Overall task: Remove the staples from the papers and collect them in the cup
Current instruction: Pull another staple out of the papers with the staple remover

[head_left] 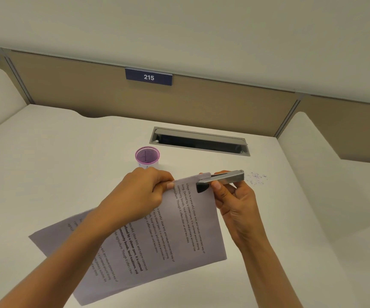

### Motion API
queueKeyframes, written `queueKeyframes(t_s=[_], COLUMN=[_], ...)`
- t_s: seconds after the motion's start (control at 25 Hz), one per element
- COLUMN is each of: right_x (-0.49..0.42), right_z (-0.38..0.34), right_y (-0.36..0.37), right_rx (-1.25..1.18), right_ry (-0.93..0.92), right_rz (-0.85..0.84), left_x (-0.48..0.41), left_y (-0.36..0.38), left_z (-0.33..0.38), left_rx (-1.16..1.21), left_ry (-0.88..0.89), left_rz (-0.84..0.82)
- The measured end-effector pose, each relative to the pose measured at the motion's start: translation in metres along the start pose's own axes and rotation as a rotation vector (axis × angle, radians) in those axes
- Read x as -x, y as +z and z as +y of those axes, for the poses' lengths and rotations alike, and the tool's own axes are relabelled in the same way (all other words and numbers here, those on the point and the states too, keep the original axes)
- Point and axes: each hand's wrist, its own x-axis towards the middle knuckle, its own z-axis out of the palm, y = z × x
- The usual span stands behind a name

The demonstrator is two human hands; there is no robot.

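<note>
A bundle of printed white papers (179, 236) is lifted off the desk, its top corner raised. My left hand (142, 194) pinches the top edge of the papers. My right hand (233, 201) grips a silver stapler (221, 178) with a black tip, whose front end sits over the papers' top right corner. The staple itself is hidden under the tool. A purple mesh cup (147, 157) stands upright on the desk just beyond my left hand.
More sheets (53, 238) lie flat under my left forearm. A grey cable tray slot (199, 142) is set into the white desk (46, 174) behind the cup. Small dark specks (256, 177) are scattered right of the stapler. Beige partition walls surround the desk.
</note>
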Motion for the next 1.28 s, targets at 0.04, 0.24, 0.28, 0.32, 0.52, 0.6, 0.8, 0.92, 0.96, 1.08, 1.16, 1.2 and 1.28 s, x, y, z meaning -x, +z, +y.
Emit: queueKeyframes(t_s=[0.04,0.24,0.28,0.32,0.52,0.6,0.8,0.92,0.96,1.08,1.16,1.2,1.28], right_x=[0.001,0.006,0.007,0.008,0.008,0.005,-0.010,-0.027,-0.034,-0.058,-0.077,-0.086,-0.109], right_z=[-0.001,-0.003,-0.004,-0.004,0.003,0.008,0.016,0.019,0.021,0.031,0.040,0.045,0.057], right_y=[0.000,0.000,0.001,0.001,0.003,0.003,-0.008,-0.023,-0.028,-0.045,-0.055,-0.059,-0.067], right_rx=[0.005,0.048,0.053,0.053,0.012,-0.036,-0.396,-0.516,-0.535,-0.542,-0.498,-0.455,-0.308], right_ry=[-0.012,-0.070,-0.081,-0.090,-0.045,0.029,0.180,0.209,0.219,0.264,0.302,0.320,0.354], right_rz=[0.009,0.054,0.064,0.074,0.087,0.083,0.075,0.156,0.179,0.236,0.284,0.309,0.351], left_x=[0.000,0.002,0.002,0.002,-0.001,-0.004,-0.011,-0.014,-0.015,-0.020,-0.023,-0.024,-0.028], left_y=[-0.001,-0.001,0.000,0.001,0.005,0.008,0.017,0.020,0.020,0.020,0.020,0.020,0.019], left_z=[0.001,0.006,0.007,0.008,0.005,0.002,-0.009,-0.016,-0.018,-0.026,-0.031,-0.033,-0.038], left_rx=[-0.005,0.002,0.006,0.010,0.028,0.024,0.054,0.103,0.114,0.150,0.176,0.190,0.215], left_ry=[0.006,0.010,0.009,0.009,-0.019,-0.046,-0.119,-0.155,-0.168,-0.200,-0.226,-0.243,-0.275], left_rz=[0.006,0.008,0.005,0.004,-0.014,-0.045,-0.084,-0.101,-0.102,-0.109,-0.120,-0.126,-0.131])
